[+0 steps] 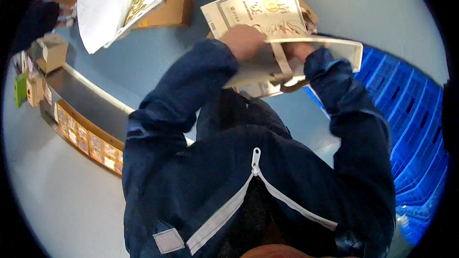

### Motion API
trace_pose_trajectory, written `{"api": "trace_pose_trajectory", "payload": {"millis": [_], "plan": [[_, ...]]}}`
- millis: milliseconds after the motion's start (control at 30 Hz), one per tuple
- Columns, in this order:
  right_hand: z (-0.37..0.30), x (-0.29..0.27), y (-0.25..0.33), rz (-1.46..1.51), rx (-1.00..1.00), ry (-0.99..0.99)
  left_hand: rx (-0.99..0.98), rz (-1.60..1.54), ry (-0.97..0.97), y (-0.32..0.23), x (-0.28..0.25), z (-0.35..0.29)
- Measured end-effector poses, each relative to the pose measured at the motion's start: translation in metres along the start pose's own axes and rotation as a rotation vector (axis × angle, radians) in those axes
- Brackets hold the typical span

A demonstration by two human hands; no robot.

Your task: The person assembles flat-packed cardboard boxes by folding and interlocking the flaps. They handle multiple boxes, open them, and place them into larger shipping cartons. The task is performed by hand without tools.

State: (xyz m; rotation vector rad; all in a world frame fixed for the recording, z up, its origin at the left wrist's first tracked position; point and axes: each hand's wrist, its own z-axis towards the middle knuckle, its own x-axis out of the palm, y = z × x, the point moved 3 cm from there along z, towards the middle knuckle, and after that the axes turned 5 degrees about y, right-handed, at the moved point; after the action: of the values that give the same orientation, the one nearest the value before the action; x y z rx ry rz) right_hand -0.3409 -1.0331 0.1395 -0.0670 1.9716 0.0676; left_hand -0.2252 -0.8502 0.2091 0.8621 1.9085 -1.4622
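At the far left I see small cardboard boxes (50, 50) and a long tray of small packets (88, 141) lying along a grey conveyor belt (91, 100). Above them, at upper left, lies a stack of white and patterned paper bags (114, 5) next to a brown cardboard carton (169, 0).

Moving toward centre, my left hand (246, 40) is closed around the upper edge of a cream paper gift bag (267, 19) with gold print. The fingers curl over the bag's rim and grip it. The bag is held in the air in front of my chest, above the blue-grey floor (143, 62), its mouth partly opened.

My right hand (299, 50) touches the same bag from the right side. It is mostly hidden behind the bag's flap and beige handle strap (284, 64), so I cannot tell its finger position.

At far right stand stacked blue plastic crates (411, 124).
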Motion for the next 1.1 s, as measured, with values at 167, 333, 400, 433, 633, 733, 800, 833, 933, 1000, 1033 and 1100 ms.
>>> {"api": "trace_pose_trajectory", "payload": {"millis": [167,333,400,433,633,733,800,833,933,1000,1033,1100], "plan": [[0.081,0.105,0.014,0.148,0.01,0.255,-0.057,-0.159,-0.269,0.015,0.014,-0.019],[0.092,0.211,0.019,0.104,0.065,0.613,-0.296,-0.36,-0.493,0.001,0.066,0.008],[0.094,0.239,0.014,0.044,0.049,0.703,-0.607,-0.524,-0.369,-0.004,0.075,0.02],[0.089,0.251,0.008,0.024,0.066,0.735,-0.565,-0.492,-0.251,-0.005,0.072,0.022],[0.066,0.293,-0.031,0.0,0.121,0.829,-0.075,-0.183,-0.023,0.008,0.027,-0.019],[0.052,0.272,-0.039,0.032,0.132,0.778,-0.265,-0.294,-0.29,-0.003,0.063,0.003],[0.041,0.25,-0.038,0.07,0.126,0.742,-0.25,-0.294,-0.474,-0.001,0.074,0.003],[0.046,0.234,-0.034,0.087,0.095,0.717,-0.26,-0.295,-0.58,0.002,0.079,0.001],[0.027,0.185,-0.021,0.168,0.063,0.639,-0.106,-0.188,-0.503,0.002,0.071,0.0],[0.013,0.15,-0.001,0.259,0.02,0.572,-0.036,-0.031,-0.438,-0.004,0.055,-0.019],[0.008,0.128,0.018,0.309,-0.023,0.532,-0.059,-0.023,-0.384,-0.013,0.045,-0.034],[0.0,0.077,0.057,0.402,-0.127,0.451,-0.125,-0.011,-0.28,-0.033,0.03,-0.074]]}}
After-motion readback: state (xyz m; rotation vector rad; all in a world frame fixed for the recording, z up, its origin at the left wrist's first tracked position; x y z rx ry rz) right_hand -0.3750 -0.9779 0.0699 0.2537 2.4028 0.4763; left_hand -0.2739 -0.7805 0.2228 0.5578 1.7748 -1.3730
